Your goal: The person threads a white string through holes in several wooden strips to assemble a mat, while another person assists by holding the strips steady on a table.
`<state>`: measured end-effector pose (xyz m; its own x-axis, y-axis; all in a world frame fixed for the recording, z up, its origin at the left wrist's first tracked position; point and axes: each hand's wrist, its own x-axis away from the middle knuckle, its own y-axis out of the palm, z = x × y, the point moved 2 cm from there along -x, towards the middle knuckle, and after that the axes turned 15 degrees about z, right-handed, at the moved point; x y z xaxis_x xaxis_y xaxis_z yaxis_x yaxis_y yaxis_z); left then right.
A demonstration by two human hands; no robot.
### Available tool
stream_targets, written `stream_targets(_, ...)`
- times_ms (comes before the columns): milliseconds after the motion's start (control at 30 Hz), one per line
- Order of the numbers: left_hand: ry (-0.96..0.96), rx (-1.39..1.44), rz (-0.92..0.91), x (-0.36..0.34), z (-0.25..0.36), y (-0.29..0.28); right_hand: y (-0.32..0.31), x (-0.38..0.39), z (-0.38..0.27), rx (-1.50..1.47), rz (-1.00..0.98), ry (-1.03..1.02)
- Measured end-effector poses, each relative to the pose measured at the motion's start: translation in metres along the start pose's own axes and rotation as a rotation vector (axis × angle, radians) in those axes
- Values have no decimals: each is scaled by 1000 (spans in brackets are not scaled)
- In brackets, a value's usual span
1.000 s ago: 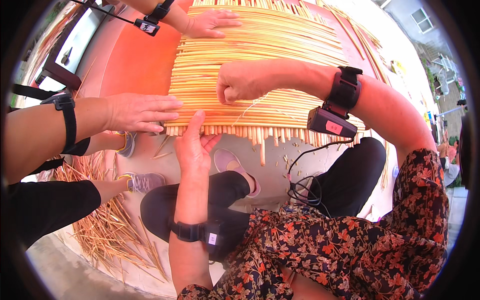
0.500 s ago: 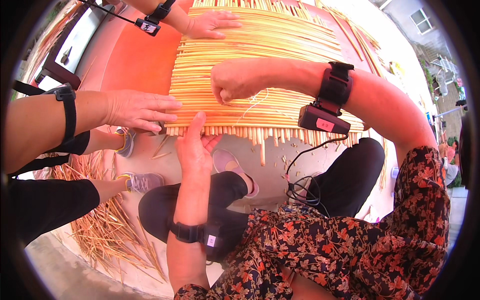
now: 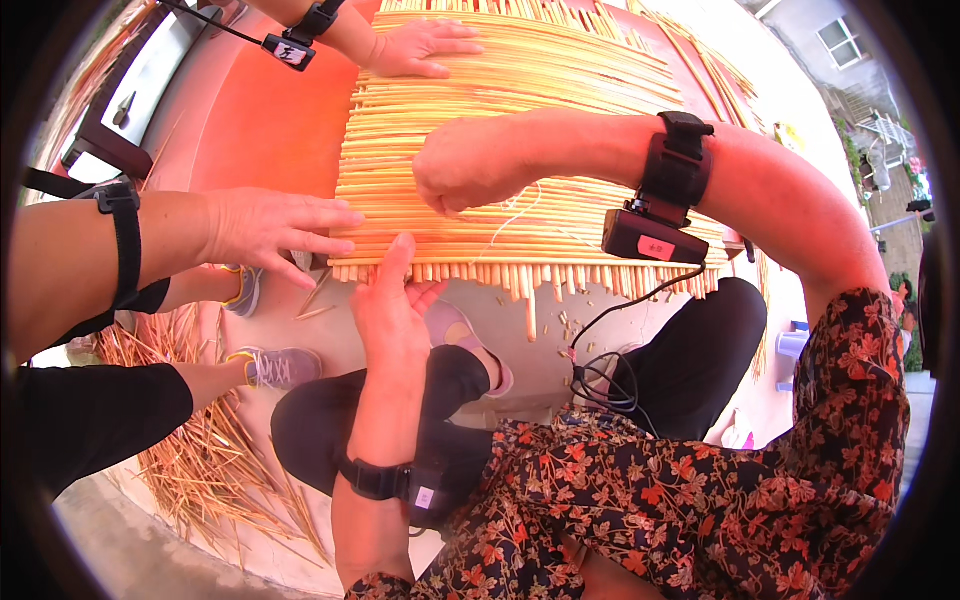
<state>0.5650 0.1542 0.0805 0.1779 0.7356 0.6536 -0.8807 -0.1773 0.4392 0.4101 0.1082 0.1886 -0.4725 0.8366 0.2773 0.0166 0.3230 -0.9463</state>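
Observation:
A mat of straw-coloured stalks (image 3: 560, 90) lies across the table, its stalks running left to right. My left hand (image 3: 392, 315) pinches the near edge toward its left corner, thumb on top and the other fingers beneath. Over the middle of the mat, my right hand (image 3: 462, 168) is closed in a fist, knuckles up; what its fingers hold, if anything, is hidden. A thin white string (image 3: 520, 213) trails across the stalks just beside this hand. Cut stalk ends (image 3: 490, 274) stick out along the near edge, one longer than the others.
At the left, a co-worker's hand (image 3: 275, 222) reaches the mat's left edge; another hand (image 3: 425, 48) lies flat farther up. Loose stalks (image 3: 215, 470) are heaped on the floor. A black cable (image 3: 615, 385) loops near my knee. Long stalks (image 3: 715, 75) lie at the far right.
My right fist has shifted slightly left over the mat, and the white string lies a little differently. My left hand keeps its place at the edge. The co-worker's hands have barely moved.

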Motion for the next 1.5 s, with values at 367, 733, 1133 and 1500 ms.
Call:
stream_targets(367, -32, -17, 64, 6, 0, 0, 7, 2, -4, 68, 117, -144)
stream_targets(733, -24, -12, 13, 8, 4, -1, 8, 13, -21, 224, 242, -207)
stream_targets(1133, -44, -5, -7, 10, 4, -4, 20, 26, -28, 167, 479, -387)
stream_targets(1500, -58, -3, -24, 12, 2, -5, 30, 34, -41, 190, 526, -239)
